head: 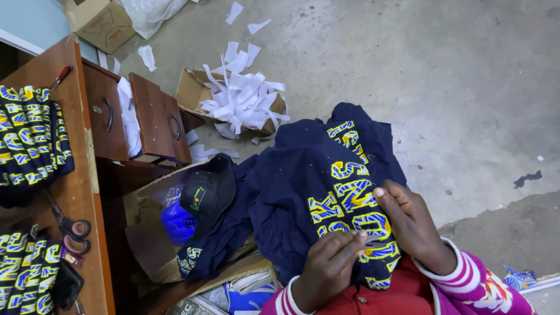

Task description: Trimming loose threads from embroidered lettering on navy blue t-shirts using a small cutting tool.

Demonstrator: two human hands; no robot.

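A rough grey concrete floor [443,87] fills the right side, marked by a dark stain [528,178]. Along the left stands a brown wooden desk [79,192], its two drawers [157,119] pulled open. At the desk's far corner, pale blue wall [26,20] shows.

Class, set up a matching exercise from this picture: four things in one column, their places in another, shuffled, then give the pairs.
1. navy garment
2. scissors
3. black cap
4. paper strips

A. on the wooden desk
B. in a cardboard box on the floor
C. under both hands, left and right
D. on the box beside the desk

Pairs: 1-C, 2-A, 3-D, 4-B
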